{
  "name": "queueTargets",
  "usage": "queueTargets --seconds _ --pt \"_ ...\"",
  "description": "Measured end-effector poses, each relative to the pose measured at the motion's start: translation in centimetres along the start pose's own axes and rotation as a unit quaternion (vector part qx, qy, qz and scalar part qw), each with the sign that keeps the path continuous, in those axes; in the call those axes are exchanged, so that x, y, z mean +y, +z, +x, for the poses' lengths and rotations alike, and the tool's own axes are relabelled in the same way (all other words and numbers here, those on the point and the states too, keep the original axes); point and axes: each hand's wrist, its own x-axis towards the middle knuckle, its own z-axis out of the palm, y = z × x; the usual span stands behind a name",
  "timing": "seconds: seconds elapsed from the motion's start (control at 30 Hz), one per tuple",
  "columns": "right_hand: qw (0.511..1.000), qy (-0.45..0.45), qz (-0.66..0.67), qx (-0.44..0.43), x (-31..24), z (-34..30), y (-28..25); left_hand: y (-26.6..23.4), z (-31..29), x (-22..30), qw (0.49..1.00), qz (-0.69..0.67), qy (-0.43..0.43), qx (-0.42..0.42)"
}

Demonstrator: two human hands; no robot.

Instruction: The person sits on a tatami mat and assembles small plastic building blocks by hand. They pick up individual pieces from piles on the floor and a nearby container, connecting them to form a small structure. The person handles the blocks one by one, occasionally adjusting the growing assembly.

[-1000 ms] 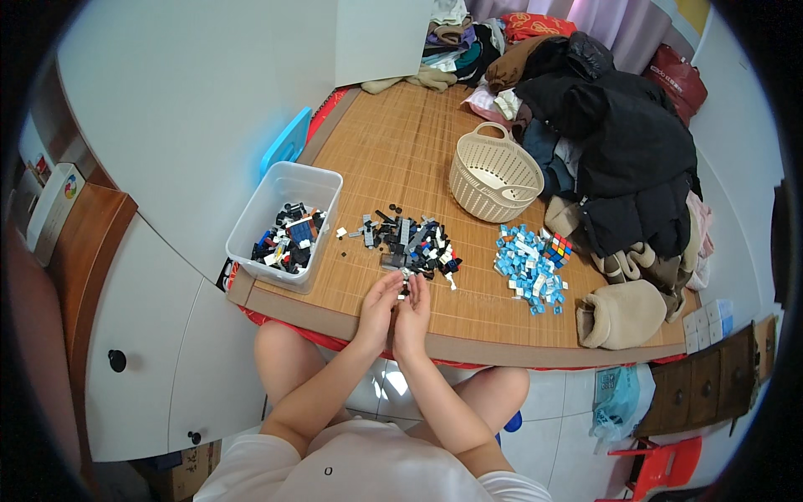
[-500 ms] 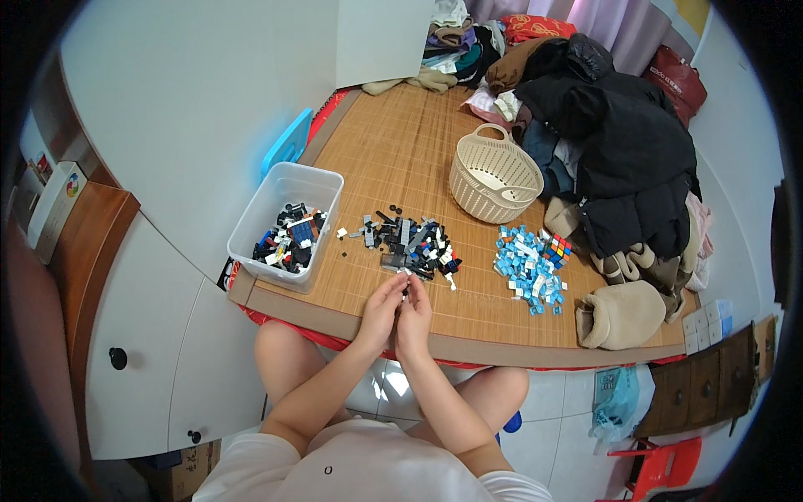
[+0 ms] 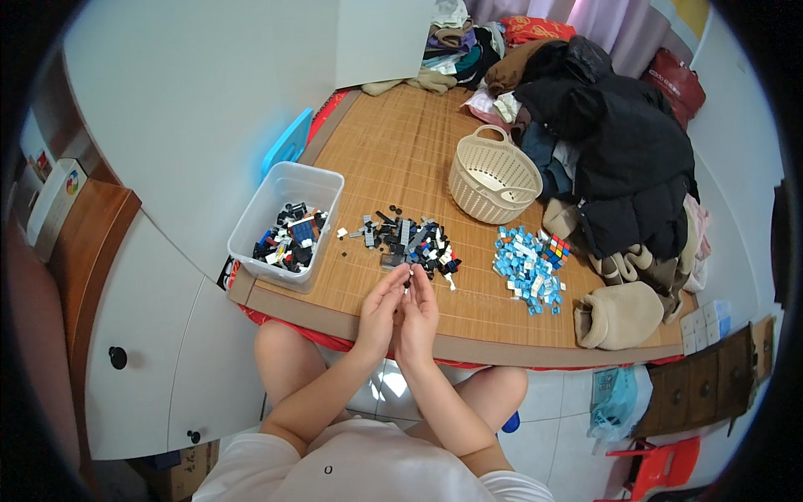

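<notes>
My left hand [image 3: 380,311] and my right hand [image 3: 417,316] meet at the fingertips over the near edge of the bamboo mat [image 3: 493,314]. Between them they pinch a small black-and-white toy building piece [image 3: 407,284], mostly hidden by the fingers. Just beyond lies a loose pile of building bricks [image 3: 410,237] in grey, black, white, blue and red. To the left stands a clear plastic bin [image 3: 324,219] with more bricks inside.
On the right are a heap of blue and white tiles [image 3: 527,268] and a colour puzzle cube [image 3: 555,250]. Behind them stands a beige plastic basket [image 3: 493,177]. A black padded jacket [image 3: 627,151] and other clothes are piled at the far right. A blue lid [image 3: 287,140] leans behind the bin.
Both hands have risen slightly away from me, and the fingertips have shifted, with the right fingers straighter. The small piece stays between them.
</notes>
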Motion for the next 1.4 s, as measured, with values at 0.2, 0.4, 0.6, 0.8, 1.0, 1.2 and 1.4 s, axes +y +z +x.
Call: queueTargets --seconds 0.2,0.4,0.6,0.8,1.0,1.2,1.4 --pt "0.999 -0.018 0.009 -0.043 -1.0 -0.9 2.7 0.4 -1.2 3.9 0.999 -0.015 0.048 0.011" --pt "0.994 -0.001 -0.017 -0.111 -0.9 -1.3 6.3 -1.2 -1.8 7.7 0.994 -0.021 0.092 0.051" --pt "0.975 0.05 0.0 -0.215 0.2 -1.1 10.3 -4.0 -1.6 10.8 0.979 -0.04 0.17 0.102" --pt "0.964 0.07 -0.003 -0.256 1.6 -1.0 13.3 -6.3 -1.5 13.0 0.969 -0.051 0.202 0.135" --pt "0.965 0.073 -0.021 -0.251 2.8 -0.8 13.8 -7.9 -1.4 13.5 0.962 -0.043 0.211 0.168" --pt "0.966 0.077 -0.02 -0.246 2.8 -0.6 13.1 -7.3 -1.5 13.7 0.962 -0.017 0.2 0.184" --pt "0.974 0.067 -0.026 -0.217 2.1 -1.0 10.9 -5.7 -2.3 12.6 0.975 -0.022 0.175 0.134"
